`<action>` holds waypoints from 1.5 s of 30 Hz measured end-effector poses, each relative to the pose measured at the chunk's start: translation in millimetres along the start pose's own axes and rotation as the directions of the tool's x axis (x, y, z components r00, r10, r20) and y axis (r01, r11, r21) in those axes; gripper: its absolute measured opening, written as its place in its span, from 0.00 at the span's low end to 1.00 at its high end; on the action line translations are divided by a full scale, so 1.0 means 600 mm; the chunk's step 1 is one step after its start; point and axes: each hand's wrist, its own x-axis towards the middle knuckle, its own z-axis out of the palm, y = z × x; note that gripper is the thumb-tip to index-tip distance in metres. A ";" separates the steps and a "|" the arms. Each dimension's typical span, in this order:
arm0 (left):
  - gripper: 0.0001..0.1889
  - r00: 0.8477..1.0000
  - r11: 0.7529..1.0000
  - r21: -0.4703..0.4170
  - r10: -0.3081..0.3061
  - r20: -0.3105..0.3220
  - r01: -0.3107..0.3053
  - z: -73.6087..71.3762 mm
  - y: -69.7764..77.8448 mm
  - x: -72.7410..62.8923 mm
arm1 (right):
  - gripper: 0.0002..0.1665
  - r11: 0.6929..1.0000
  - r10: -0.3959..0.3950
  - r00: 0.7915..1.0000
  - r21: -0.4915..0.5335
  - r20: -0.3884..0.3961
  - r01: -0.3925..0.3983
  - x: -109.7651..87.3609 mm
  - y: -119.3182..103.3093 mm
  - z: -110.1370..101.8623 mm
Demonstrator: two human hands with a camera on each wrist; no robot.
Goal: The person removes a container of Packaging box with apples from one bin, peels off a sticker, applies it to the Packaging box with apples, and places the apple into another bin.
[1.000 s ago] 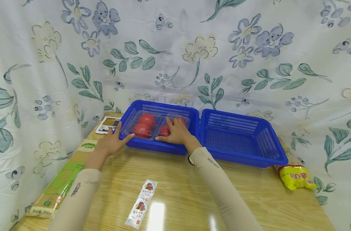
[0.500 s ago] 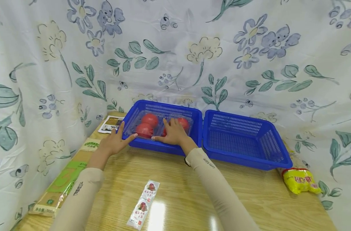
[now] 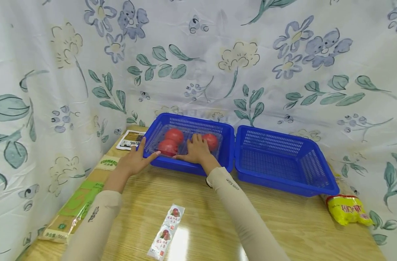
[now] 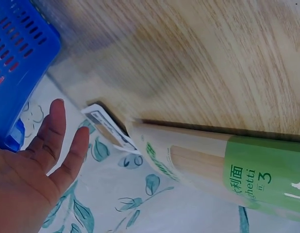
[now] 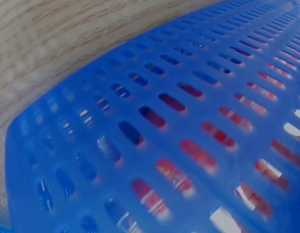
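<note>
Two clear plastic containers (image 3: pixel 185 148) sit side by side in the left blue basket (image 3: pixel 186 167). In the left one lie two round red fruits (image 3: pixel 168 148); a red fruit (image 3: pixel 210 141) shows at the right. My right hand (image 3: pixel 197 150) lies over the right container, its thumb stretched left toward the neighbouring one; I cannot tell whether its fingers grip anything. At the basket's front left corner is my left hand (image 3: pixel 133 162), fingers and thumb spread along the rim. The right wrist view shows the basket's slotted wall (image 5: pixel 155 116), with red behind it.
A second blue basket (image 3: pixel 280 181) adjoins on the right, with a yellow packet (image 3: pixel 347 209) beyond it. Along the left edge lies a spaghetti pack (image 3: pixel 82 197), behind it a white-edged packet (image 3: pixel 130 140). A strip of fruit stickers (image 3: pixel 166 232) lies on the table in front.
The right hand has shifted left over the right container, uncovering more of the red fruit there. The left hand stays at the basket corner. The whole view has drifted right.
</note>
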 end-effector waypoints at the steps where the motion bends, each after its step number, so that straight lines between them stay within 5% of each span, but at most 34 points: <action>1: 0.57 1.000 1.000 -0.004 0.000 0.000 0.000 -0.001 0.002 0.000 | 0.59 1.000 0.003 1.000 -0.013 -0.003 -0.003 0.001 -0.001 0.000; 25: 0.56 1.000 0.998 -0.069 -0.001 0.001 0.001 0.001 -0.004 -0.009 | 0.48 0.991 0.018 0.999 -0.133 -0.028 -0.022 0.026 -0.014 0.018; 45: 0.55 1.000 0.997 -0.076 0.019 -0.015 -0.020 0.005 -0.001 -0.008 | 0.70 0.982 0.065 0.997 -0.181 0.040 -0.056 0.042 -0.023 0.028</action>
